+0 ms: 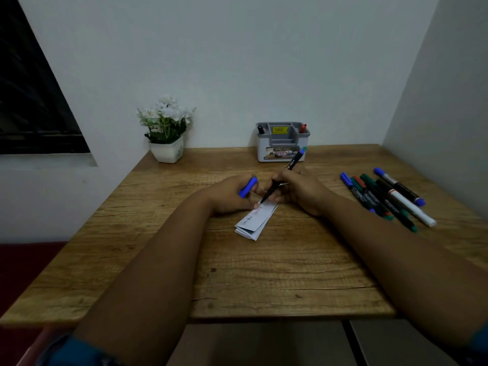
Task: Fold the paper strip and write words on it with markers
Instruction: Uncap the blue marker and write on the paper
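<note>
Hands meet over the folded paper strip (255, 219): right (298, 192) pinches a marker (284, 175), left (232, 195) grips its blue cap (248, 187).

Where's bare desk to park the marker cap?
Bare wood lies left of the folded paper strip, from the flower pot down to the near edge, and between the forearms. The right side is crowded with loose markers; the organizer blocks the back.

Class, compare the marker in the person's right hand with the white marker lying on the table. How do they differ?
The held marker is black, uncapped and tilted, its tip on the paper strip. The white marker lies flat, untouched, among other markers. Both are slim.
</note>
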